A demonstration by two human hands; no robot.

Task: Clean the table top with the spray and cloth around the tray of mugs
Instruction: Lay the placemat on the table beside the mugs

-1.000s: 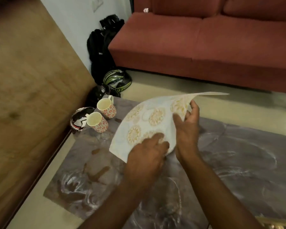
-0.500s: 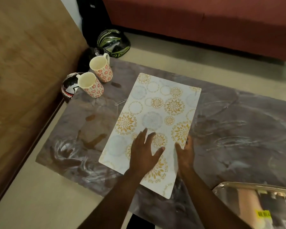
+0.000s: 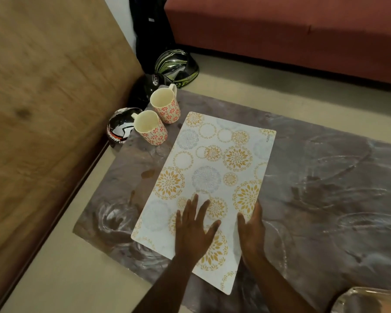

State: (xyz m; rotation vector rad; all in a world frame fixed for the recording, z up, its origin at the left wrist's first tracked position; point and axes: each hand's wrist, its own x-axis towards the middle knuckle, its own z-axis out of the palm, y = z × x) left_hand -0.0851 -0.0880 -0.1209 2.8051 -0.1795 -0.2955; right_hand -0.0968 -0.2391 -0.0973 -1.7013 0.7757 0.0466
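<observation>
White floral rectangular placemat [image 3: 215, 172] flat on grey marbled surface [image 3: 325, 188], right side bare; 2 floral ceramic mugs [image 3: 154, 127] at far-left corner. Left hand [image 3: 193, 229] spread flat on it; right hand [image 3: 251, 229] open against its right edge.

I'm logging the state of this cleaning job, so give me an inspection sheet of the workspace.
Surface: grey marbled table top, streaked with wipe marks, brown spots near left edge.
Job's things: two floral mugs, upright, empty; tray corner; no spray or cloth seen.
Clutter: patterned placemat lying flat.
Grips: left hand flat on mat; right hand at its edge.
Cables: nothing seen.
Surroundings: helmets, red sofa.
</observation>
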